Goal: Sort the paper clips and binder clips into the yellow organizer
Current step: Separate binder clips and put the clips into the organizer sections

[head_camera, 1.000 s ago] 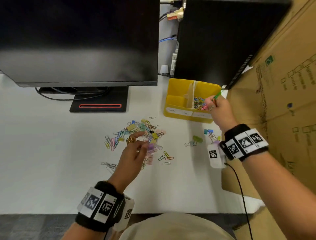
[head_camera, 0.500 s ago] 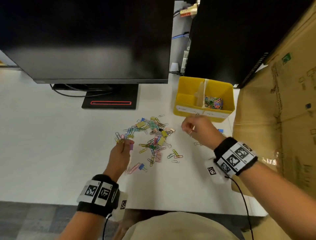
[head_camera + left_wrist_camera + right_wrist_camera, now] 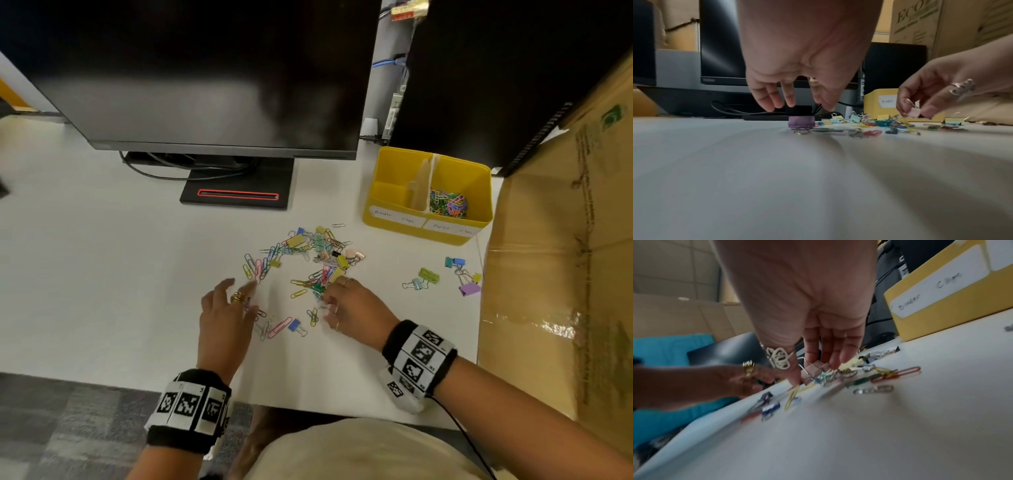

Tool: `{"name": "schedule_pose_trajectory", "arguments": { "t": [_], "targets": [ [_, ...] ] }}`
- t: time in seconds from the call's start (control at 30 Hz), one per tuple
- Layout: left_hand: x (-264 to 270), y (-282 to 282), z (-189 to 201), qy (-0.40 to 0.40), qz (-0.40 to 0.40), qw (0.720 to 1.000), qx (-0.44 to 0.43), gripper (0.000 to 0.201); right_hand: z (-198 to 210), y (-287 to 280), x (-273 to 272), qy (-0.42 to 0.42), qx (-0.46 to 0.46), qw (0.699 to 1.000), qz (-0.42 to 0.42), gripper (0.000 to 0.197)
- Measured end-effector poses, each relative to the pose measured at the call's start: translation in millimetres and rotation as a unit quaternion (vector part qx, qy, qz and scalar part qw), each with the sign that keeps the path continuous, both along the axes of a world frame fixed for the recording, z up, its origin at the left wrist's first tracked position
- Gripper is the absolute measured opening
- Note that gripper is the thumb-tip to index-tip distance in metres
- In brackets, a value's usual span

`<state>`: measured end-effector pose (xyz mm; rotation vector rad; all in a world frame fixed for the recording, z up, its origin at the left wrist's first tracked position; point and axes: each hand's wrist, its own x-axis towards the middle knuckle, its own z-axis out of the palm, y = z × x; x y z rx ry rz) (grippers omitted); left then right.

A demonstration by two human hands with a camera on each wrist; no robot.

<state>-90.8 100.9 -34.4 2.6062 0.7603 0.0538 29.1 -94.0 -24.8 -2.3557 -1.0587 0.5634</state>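
Observation:
A heap of coloured paper clips and binder clips (image 3: 308,255) lies mid-table. The yellow organizer (image 3: 428,228) stands at the back right. Its right compartment holds paper clips (image 3: 447,204), and its left one is labelled for binder clips. My left hand (image 3: 245,294) hovers with straight, spread fingers just above a purple binder clip (image 3: 801,122) lying on the table. My right hand (image 3: 329,303) is at the heap's near edge. Its thumb and fingers pinch a pale pink binder clip (image 3: 913,112), also seen in the right wrist view (image 3: 813,369).
Several binder clips (image 3: 460,274) lie apart, right of the heap and close to a big cardboard box (image 3: 555,291). A monitor (image 3: 212,75) on its stand (image 3: 236,197) fills the back, with a black computer case (image 3: 479,78) behind the organizer. The table's front edge (image 3: 308,407) runs close to my wrists.
My right hand came back from the organizer to the heap and took hold of the pink binder clip. My left hand's fingers have straightened over the purple binder clip.

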Motion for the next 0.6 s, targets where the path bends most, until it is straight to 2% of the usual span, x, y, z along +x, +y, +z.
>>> {"name": "schedule_pose_trajectory", "arguments": {
  "t": [0.07, 0.13, 0.2, 0.27, 0.37, 0.47, 0.53, 0.6],
  "targets": [
    [-5, -7, 3, -0.017, -0.027, 0.999, -0.035, 0.032, 5, -13, 11, 0.019, 0.023, 0.999, -0.042, 0.016],
    [-4, -16, 2, -0.021, -0.058, 0.997, -0.055, 0.027, 6, -32, 28, 0.017, 0.036, 0.992, -0.121, 0.014],
    [3, -26, -4, 0.016, -0.122, 0.992, -0.027, 0.025, 7, -50, 45, 0.021, 0.047, 0.978, -0.202, 0.017],
    [14, -37, -8, 0.047, -0.183, 0.982, 0.001, 0.031, 7, -62, 56, 0.045, 0.031, 0.97, -0.238, 0.015],
    [39, -53, -4, 0.015, -0.187, 0.982, -0.007, 0.034, 2, -72, 65, 0.031, -0.02, 0.973, -0.228, 0.021],
    [67, -67, 2, 0.034, -0.167, 0.985, -0.008, 0.031, 0, -71, 64, -0.051, -0.092, 0.971, -0.214, 0.032],
    [86, -73, 6, 0.058, -0.127, 0.99, -0.026, 0.033, 3, -59, 62, -0.092, -0.081, 0.973, -0.197, 0.034],
    [100, -79, 10, 0.092, -0.115, 0.989, -0.024, 0.041, 9, -39, 62, -0.093, -0.033, 0.983, -0.152, 0.03]
  ]
}}
